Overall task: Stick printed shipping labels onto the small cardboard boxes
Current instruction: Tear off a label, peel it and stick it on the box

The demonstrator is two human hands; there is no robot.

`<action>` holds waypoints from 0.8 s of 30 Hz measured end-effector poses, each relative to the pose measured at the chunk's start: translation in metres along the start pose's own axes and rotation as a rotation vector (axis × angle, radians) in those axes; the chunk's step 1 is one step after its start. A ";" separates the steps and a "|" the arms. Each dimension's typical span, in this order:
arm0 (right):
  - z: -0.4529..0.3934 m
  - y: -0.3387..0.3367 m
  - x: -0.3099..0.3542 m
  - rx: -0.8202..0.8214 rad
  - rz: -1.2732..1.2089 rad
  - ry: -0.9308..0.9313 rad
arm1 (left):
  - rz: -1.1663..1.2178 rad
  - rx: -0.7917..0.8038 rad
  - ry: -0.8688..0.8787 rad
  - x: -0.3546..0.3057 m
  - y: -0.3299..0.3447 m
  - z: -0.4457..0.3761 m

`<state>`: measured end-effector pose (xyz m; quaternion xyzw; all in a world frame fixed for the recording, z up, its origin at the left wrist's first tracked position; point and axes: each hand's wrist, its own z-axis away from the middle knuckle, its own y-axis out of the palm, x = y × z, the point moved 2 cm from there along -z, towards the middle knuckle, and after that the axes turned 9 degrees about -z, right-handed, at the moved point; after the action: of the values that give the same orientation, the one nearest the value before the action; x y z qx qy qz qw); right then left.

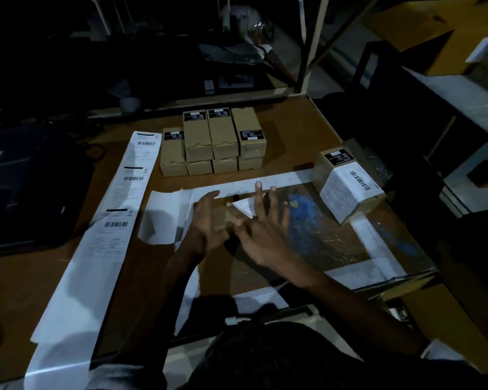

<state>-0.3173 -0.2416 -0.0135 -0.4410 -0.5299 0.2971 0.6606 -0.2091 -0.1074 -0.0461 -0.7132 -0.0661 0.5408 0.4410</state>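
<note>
Nearest to me is a dark patch of head or hair at the bottom edge, too dim to make out, and from it both forearms reach out over the tabletop (pixel 293 128). My left hand (pixel 206 220) lies with straight fingers along the left side of a small cardboard box (pixel 223 218), steadying it. My right hand (pixel 261 220) is spread wide just above the same box, fingers splayed and gripping nothing. Under those fingers shows the white corner of a shipping label (pixel 244 207); I cannot tell whether it is already pressed down or only resting on the box.

To the right, well apart from my hands, a labelled box (pixel 348 182) stands finished. Beyond my hands sits a stack of plain boxes (pixel 214 142), with only small black stickers on them. On the left runs the strip of printed labels (pixel 116 198), with bare backing paper (pixel 164 215) curling beside my left hand.

I judge I am smoothing this label on. The risk is skew or a crease: if my left hand lets the light box slide while the right sweeps, the label could wrinkle across the barcode. The light is poor, so a lifted corner could go unnoticed.
</note>
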 end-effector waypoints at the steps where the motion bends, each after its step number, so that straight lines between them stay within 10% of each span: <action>1: -0.005 -0.004 -0.010 -0.018 -0.018 0.047 | -0.008 0.010 -0.026 0.001 0.001 0.000; 8: -0.009 -0.006 -0.041 -0.037 -0.263 0.189 | -0.199 -0.087 0.106 -0.008 0.002 0.014; 13: 0.003 -0.017 -0.065 -0.047 -0.869 0.100 | -0.299 -0.137 0.310 -0.018 -0.002 0.028; 24: 0.009 -0.027 -0.096 0.147 -0.800 0.046 | -0.204 -0.165 0.085 -0.028 0.014 0.056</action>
<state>-0.3527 -0.3336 -0.0309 -0.1580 -0.6222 0.0439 0.7655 -0.2723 -0.1003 -0.0377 -0.7587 -0.1639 0.4553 0.4362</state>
